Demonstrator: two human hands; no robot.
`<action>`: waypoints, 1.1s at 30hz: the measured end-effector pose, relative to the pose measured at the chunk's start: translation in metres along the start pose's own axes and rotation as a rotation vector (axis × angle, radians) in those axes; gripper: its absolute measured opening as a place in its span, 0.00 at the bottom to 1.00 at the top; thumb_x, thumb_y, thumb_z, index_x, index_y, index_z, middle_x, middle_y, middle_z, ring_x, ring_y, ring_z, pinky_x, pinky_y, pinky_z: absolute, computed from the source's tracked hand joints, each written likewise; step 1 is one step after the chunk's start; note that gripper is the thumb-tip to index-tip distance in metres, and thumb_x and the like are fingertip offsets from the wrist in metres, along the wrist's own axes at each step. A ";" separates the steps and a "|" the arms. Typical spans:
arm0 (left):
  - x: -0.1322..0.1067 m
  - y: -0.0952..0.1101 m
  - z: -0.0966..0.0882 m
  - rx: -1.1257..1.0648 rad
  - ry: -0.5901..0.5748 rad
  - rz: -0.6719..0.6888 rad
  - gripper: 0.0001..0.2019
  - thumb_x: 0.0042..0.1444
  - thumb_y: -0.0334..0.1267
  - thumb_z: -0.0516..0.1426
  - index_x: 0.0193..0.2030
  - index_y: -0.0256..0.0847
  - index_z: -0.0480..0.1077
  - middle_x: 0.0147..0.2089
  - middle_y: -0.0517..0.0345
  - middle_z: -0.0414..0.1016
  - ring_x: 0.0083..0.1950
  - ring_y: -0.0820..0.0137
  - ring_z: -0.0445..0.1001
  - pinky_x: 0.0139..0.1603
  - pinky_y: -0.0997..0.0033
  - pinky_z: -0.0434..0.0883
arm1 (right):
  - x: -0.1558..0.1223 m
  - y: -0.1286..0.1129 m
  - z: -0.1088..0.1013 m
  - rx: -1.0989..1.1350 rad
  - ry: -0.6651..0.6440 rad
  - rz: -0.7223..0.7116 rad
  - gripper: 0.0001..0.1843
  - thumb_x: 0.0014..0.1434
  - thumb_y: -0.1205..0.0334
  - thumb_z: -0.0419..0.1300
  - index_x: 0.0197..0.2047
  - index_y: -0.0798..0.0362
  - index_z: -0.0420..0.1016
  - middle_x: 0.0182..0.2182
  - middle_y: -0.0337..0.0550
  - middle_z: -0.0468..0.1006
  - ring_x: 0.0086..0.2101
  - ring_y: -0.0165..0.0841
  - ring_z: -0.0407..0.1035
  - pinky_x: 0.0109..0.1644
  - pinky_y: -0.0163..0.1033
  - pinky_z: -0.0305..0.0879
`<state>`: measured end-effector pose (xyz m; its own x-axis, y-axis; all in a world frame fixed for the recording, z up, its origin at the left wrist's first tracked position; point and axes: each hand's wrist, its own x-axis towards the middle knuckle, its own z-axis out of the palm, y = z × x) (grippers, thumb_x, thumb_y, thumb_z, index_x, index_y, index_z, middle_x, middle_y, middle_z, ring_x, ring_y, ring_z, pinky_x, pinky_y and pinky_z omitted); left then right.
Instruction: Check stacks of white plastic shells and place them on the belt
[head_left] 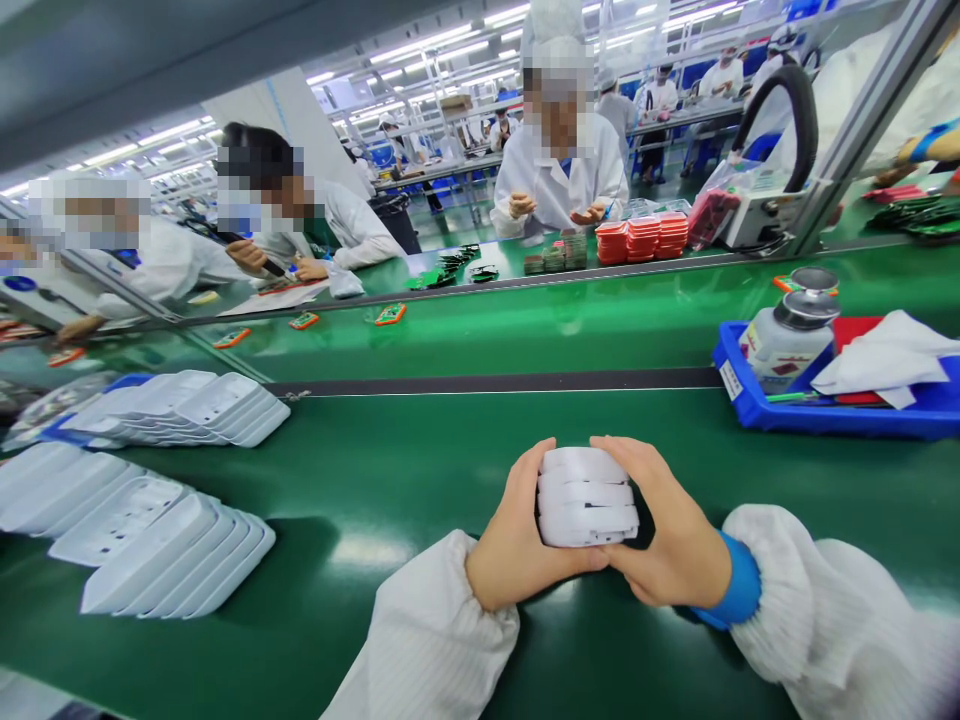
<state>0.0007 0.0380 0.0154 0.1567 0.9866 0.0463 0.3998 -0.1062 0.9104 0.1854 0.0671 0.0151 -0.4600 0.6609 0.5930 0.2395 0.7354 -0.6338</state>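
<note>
Both hands cup a small stack of white plastic shells (586,497) from opp. sides: left hand (517,540) wraps the left edge, right hand (664,535) the right, fingers curled over the top, so the grip is closed snug on the stack, prob. to square the pieces up against each other. Stack sits low, on or just above the green bench top (390,470), near the front edge, approx. centre. To the left lie fanned rows of white plastic shells (150,540), overlapped like shingles, w/ another fanned batch (202,405) further back, near the black divider strip (495,382). Right side, well apart from the hands: blue tray (810,415) w/ a pump-top solvent bottle (791,335) and white wipes (885,365). Beyond the strip, a green conveyor belt (562,320) carries small orange-edged boards (391,314); co-workers in white coats (559,180) sit across, red stacked parts (643,238) beside them.
</note>
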 end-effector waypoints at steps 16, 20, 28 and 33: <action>-0.003 0.000 0.000 -0.186 -0.143 0.043 0.58 0.45 0.37 0.65 0.67 0.44 0.23 0.68 0.40 0.47 0.66 0.54 0.55 0.64 0.50 0.58 | -0.002 0.020 0.008 -0.057 -0.265 0.175 0.68 0.35 0.72 0.66 0.68 0.53 0.20 0.55 0.56 0.60 0.53 0.53 0.57 0.57 0.63 0.50; -0.004 -0.002 0.000 -0.050 -0.076 0.102 0.55 0.45 0.38 0.65 0.68 0.45 0.27 0.68 0.42 0.46 0.65 0.54 0.55 0.64 0.50 0.58 | -0.001 0.019 0.009 0.026 -0.282 0.270 0.64 0.35 0.75 0.63 0.68 0.54 0.26 0.50 0.53 0.63 0.48 0.50 0.62 0.51 0.55 0.62; -0.005 0.004 -0.001 -0.194 -0.089 0.098 0.54 0.44 0.41 0.66 0.68 0.45 0.31 0.66 0.42 0.48 0.64 0.54 0.57 0.62 0.53 0.61 | -0.005 0.013 0.008 0.073 -0.213 0.306 0.64 0.34 0.79 0.62 0.68 0.46 0.31 0.48 0.48 0.60 0.44 0.47 0.64 0.45 0.48 0.68; -0.008 0.005 0.000 -0.306 -0.054 0.103 0.40 0.53 0.49 0.58 0.66 0.46 0.40 0.66 0.46 0.49 0.65 0.56 0.56 0.62 0.57 0.61 | -0.005 0.009 0.007 0.047 -0.161 0.215 0.61 0.37 0.79 0.65 0.67 0.46 0.34 0.50 0.50 0.58 0.47 0.47 0.61 0.49 0.50 0.65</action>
<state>0.0021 0.0299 0.0199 0.2331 0.9637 0.1300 0.0904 -0.1546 0.9838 0.1835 0.0692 0.0029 -0.5342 0.7657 0.3582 0.3082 0.5710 -0.7609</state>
